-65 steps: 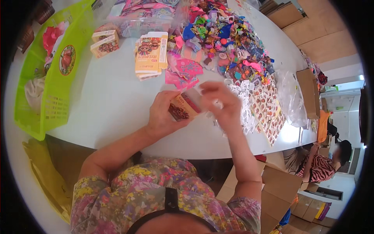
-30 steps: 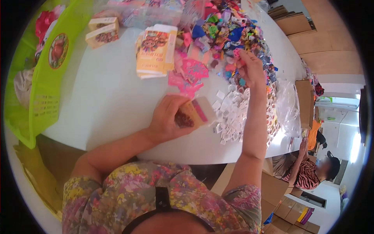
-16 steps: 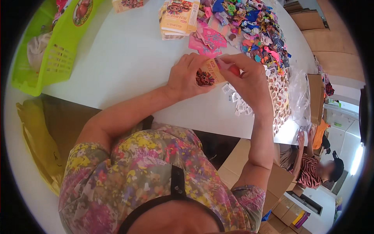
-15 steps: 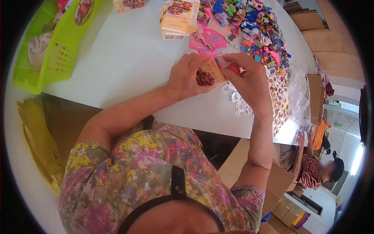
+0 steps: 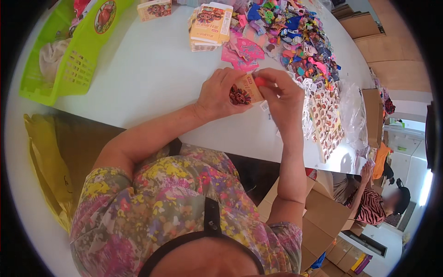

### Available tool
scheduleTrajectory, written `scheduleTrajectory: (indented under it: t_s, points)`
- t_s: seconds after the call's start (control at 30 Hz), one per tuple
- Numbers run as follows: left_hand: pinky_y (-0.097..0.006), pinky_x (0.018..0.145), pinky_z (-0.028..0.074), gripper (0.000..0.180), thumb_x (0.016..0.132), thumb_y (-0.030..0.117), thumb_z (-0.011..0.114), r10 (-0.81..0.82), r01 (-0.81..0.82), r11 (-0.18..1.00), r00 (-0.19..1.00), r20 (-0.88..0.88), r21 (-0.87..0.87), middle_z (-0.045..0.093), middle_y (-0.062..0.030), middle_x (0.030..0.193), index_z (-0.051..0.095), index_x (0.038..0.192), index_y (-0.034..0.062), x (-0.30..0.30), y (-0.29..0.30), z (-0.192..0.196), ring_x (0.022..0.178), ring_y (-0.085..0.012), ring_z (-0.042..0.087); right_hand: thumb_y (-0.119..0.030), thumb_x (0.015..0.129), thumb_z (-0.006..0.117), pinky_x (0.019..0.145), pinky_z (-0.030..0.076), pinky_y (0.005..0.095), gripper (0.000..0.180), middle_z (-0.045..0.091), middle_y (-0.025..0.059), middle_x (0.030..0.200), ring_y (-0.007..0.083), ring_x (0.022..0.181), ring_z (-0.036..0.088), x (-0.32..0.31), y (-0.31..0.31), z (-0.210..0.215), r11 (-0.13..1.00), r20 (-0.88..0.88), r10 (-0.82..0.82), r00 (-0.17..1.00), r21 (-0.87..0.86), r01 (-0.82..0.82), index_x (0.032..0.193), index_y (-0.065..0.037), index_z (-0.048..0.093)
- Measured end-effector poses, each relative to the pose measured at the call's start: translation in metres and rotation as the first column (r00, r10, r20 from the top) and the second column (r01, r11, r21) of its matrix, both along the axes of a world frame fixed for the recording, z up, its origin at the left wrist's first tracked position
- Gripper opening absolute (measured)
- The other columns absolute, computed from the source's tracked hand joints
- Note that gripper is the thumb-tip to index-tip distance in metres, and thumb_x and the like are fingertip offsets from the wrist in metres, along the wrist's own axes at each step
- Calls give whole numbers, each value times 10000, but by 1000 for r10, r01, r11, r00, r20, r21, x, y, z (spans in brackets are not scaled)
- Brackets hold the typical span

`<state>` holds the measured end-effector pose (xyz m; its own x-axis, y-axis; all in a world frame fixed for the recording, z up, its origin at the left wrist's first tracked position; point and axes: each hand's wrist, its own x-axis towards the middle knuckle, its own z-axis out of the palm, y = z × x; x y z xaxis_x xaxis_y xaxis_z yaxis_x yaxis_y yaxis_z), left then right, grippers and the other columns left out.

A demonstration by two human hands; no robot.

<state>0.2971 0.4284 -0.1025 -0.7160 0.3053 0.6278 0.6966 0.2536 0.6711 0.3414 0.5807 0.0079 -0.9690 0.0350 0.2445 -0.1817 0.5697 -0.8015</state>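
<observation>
Both hands (image 5: 251,92) grip a small flat printed cardboard box (image 5: 244,90).

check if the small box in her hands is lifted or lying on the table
Lifted: the left hand holds the small printed box above the white table, tilted; the right hand pinches its end.

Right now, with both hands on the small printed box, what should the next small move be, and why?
Probably push the red piece into the small box. The left hand steadies the box above the white table, and the right hand pinches the red piece right at the box's top end.
</observation>
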Motion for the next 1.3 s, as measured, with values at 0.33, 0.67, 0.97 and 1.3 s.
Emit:
scheduleTrajectory:
  t_s: [0.33,0.67,0.97,1.3]
  points:
    - [-419,788,464,776,535,257,882,-45,42,998,997,65,47,569,-124,1012,493,1181,71,-2,-3,2,891,-323,568,25,790,691,625,486,241,143,708,49,873,112,730,622,2,-2,-8,998,-196,-19,980,50,29,923,-24,712]
    - [-411,805,461,776,563,248,878,-108,94,990,984,140,102,553,-131,1013,490,1206,52,-5,-2,6,902,-321,560,-142,771,729,603,486,274,245,689,76,779,128,675,632,-136,99,-90,867,-153,-237,959,411,280,978,-12,708]
    - [-415,840,463,785,558,236,874,-116,93,986,979,167,137,559,-138,1036,500,1223,52,-5,-1,8,928,-322,562,-99,792,695,585,480,265,220,713,94,842,125,681,637,-118,104,-72,886,-34,-220,975,411,214,994,-13,698]
    - [-415,806,486,809,557,263,868,-9,-1,999,984,180,50,545,-122,1005,480,1247,92,-6,2,7,921,-322,572,12,787,713,580,458,204,112,667,34,852,109,720,600,-15,6,0,967,-53,-185,981,-188,173,889,-34,712]
